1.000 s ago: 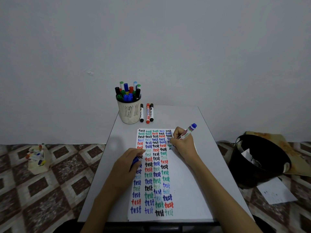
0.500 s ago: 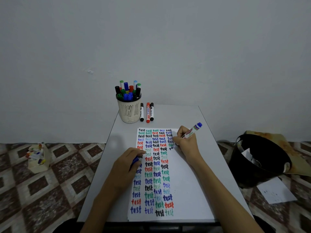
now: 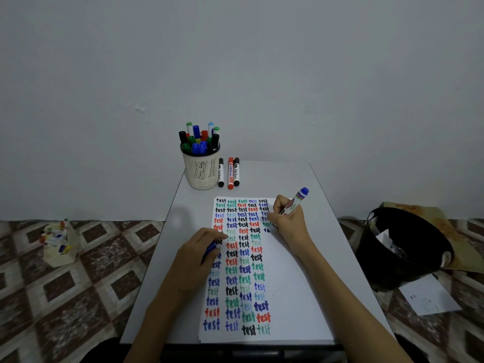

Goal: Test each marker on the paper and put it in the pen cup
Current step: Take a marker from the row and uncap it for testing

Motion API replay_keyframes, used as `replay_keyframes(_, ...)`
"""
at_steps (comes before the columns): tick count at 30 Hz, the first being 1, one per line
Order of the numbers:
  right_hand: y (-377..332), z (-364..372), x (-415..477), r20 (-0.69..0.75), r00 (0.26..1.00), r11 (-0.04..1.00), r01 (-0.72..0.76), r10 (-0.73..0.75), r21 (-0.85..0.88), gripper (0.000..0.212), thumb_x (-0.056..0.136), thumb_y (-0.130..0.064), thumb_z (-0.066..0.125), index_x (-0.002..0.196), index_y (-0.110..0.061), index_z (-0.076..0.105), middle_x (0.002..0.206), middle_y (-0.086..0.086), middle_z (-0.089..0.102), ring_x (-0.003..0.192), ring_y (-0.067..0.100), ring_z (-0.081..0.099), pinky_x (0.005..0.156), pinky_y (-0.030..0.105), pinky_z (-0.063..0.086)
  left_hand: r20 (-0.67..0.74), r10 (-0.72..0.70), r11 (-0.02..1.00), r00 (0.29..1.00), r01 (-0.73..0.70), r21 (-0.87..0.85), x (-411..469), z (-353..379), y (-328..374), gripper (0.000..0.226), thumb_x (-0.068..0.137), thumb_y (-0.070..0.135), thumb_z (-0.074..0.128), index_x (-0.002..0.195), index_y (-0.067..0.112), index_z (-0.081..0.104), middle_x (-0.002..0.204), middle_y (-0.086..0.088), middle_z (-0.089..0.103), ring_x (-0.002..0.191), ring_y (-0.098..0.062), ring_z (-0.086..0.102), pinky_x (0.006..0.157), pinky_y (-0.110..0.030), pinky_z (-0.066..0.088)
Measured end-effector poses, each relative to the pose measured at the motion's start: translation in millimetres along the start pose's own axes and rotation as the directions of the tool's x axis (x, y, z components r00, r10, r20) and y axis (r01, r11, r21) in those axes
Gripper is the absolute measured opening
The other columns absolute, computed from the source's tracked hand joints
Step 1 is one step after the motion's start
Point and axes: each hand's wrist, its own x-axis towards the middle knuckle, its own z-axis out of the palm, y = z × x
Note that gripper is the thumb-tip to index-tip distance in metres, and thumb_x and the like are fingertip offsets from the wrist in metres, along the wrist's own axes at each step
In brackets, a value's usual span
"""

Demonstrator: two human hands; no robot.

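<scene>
A white sheet of paper (image 3: 288, 292) lies on the small grey table (image 3: 264, 176), covered in columns of the word "test" in black, blue, green and red. My right hand (image 3: 288, 224) grips a white marker with a blue end (image 3: 298, 200), its tip down on the fifth column near the paper's top. My left hand (image 3: 199, 252) rests on the paper's left edge and holds a blue cap (image 3: 210, 249). The cream mesh pen cup (image 3: 200, 171) at the table's back holds several markers. Beside it lie two black markers (image 3: 220, 172) (image 3: 236, 172) and a red one (image 3: 230, 173).
A black bin (image 3: 403, 247) with paper scraps stands on the tiled floor to the right, with a loose sheet (image 3: 429, 297) beside it. A small cream box of markers (image 3: 57, 242) sits on the floor at left. A bare wall rises right behind the table.
My right hand has shifted slightly rightward along the fifth column as it writes, and the marker leans more to the right. My left hand has stayed in place.
</scene>
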Motion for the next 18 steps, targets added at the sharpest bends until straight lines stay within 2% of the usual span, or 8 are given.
replay_keyframes(4,2.3,-7.8,1.1,-0.155,0.988,0.999,0.02,-0.012,0.05,0.039,0.076,0.026,0.046,0.064,-0.01,0.036,0.051,-0.002,0.038,0.042,0.001,0.038,0.043,0.013,0.036,-0.003,-0.007,1.0,1.0,0.007,-0.004,-0.6,-0.2,0.0,0.023,0.088,0.016,0.05,0.109,0.017,0.059,0.108,0.012,0.055,0.103,0.006,0.051,0.084,-0.005,0.043)
replay_keyframes(8,3.4,-9.3,2.7,-0.071,0.997,1.0,0.015,-0.015,0.004,0.036,0.075,0.027,0.048,0.065,-0.007,0.04,0.051,0.001,0.039,0.042,0.0,0.041,0.043,0.014,0.038,-0.006,-0.006,1.0,1.0,0.006,-0.008,0.0,0.6,-0.8,0.021,0.09,0.007,0.055,0.109,0.016,0.06,0.109,0.011,0.055,0.104,0.005,0.051,0.084,-0.005,0.043)
replay_keyframes(10,3.3,-8.3,2.2,-0.057,0.998,1.0,0.011,-0.012,-0.016,0.034,0.075,0.027,0.049,0.066,-0.005,0.041,0.053,0.004,0.038,0.043,0.0,0.041,0.044,0.015,0.038,-0.002,-0.007,1.0,1.0,0.007,-0.016,0.1,0.5,-1.3,0.02,0.09,0.01,0.054,0.109,0.016,0.06,0.109,0.011,0.055,0.103,0.005,0.051,0.083,-0.006,0.044)
replay_keyframes(14,-0.2,-6.9,-0.7,-0.017,1.0,1.0,0.009,-0.009,-0.017,0.03,0.079,0.026,0.047,0.072,-0.002,0.043,0.044,-0.012,0.047,0.043,-0.004,0.052,0.042,0.011,0.04,-0.002,-0.005,1.0,1.0,0.005,-0.015,0.1,0.2,-0.8,0.022,0.088,0.017,0.05,0.108,0.016,0.06,0.108,0.01,0.056,0.102,0.001,0.053,0.084,-0.006,0.044)
replay_keyframes(18,1.0,-7.0,-0.2,-0.013,1.0,1.0,-0.015,0.015,-0.02,0.029,0.081,0.024,0.049,0.072,-0.003,0.042,0.047,-0.012,0.052,0.053,-0.001,0.062,0.045,0.015,0.046,0.002,-0.007,1.0,1.0,0.007,-0.007,0.0,-0.2,0.5,0.023,0.088,0.018,0.05,0.108,0.017,0.06,0.108,0.011,0.055,0.101,0.001,0.052,0.084,-0.005,0.043)
